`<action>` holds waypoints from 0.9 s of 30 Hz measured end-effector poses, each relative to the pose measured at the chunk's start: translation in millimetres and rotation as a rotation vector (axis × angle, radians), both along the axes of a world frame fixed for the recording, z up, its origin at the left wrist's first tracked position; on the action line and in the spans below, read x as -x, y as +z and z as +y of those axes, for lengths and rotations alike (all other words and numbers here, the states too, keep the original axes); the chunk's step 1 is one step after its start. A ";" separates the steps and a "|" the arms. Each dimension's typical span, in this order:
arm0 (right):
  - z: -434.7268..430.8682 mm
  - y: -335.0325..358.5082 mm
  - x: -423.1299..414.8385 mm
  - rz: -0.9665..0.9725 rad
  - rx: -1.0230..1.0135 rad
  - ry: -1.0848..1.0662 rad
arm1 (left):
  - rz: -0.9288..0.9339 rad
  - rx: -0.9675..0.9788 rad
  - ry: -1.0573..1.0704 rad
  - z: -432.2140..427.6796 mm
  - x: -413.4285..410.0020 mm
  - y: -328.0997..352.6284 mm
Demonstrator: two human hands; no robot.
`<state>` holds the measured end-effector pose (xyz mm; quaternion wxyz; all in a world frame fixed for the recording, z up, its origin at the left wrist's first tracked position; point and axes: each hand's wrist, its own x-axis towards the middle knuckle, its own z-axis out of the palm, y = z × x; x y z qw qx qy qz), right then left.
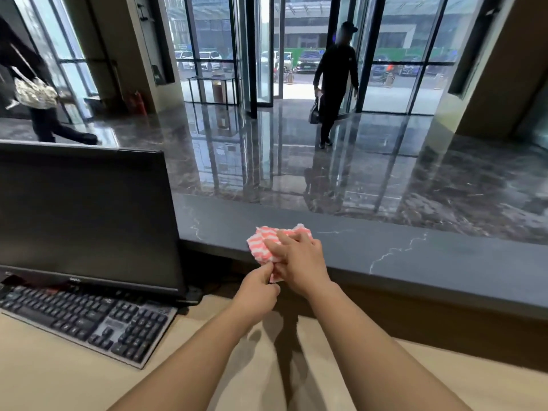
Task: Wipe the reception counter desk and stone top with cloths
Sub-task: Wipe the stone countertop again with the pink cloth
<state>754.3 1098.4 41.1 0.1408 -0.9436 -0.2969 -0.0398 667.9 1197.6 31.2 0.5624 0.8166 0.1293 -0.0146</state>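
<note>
We see both bare forearms reaching up from the bottom of the frame to meet just below its centre. The right hand (299, 259) lies palm down on a pink-and-white striped cloth (264, 241), fingers spread and pressing it flat against the dark stone top (415, 247). The cloth sits crumpled near the front edge of the stone, with one corner hanging over that edge. The left hand (258, 287) comes in just below and to the left, its thumb and fingertips pinched closed on that hanging corner, so both hands touch the same cloth.

The stone top runs as a raised grey band with pale veins from the middle of the frame out to the right edge. Below it, in the lower part of the frame, we see the light wooden desk (44, 375), with the arms' shadows falling across it.

On the left side of the frame a black monitor (86, 215) stands on the desk with its screen dark, and a black keyboard (86, 318) lies in front of it at a slant.

Beyond the counter the polished dark lobby floor (296, 161) fills the centre. In the upper right of the middle, a person in dark clothes (335, 81) carrying a bag stands by the glass doors, and another person (38, 93) walks at the upper left edge.
</note>
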 end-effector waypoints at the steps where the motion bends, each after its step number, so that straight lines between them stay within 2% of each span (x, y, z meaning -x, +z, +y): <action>1: -12.1 -1.6 -0.2 0.017 -0.011 -0.033 | 0.009 0.007 -0.023 -11.2 -0.6 0.9; 9: -125.7 4.7 5.3 0.049 -0.081 -0.184 | 0.068 0.051 -0.232 -104.8 -14.3 2.8; 14: -165.5 8.5 5.5 0.088 -0.145 -0.235 | 0.101 0.049 -0.311 -141.6 -20.0 8.7; 21: -155.1 10.4 8.2 0.050 -0.058 -0.260 | 0.111 0.055 -0.270 -132.1 -16.0 11.2; 27: -79.9 8.5 12.1 0.066 -0.097 -0.190 | 0.084 0.025 -0.158 -69.6 -7.3 14.1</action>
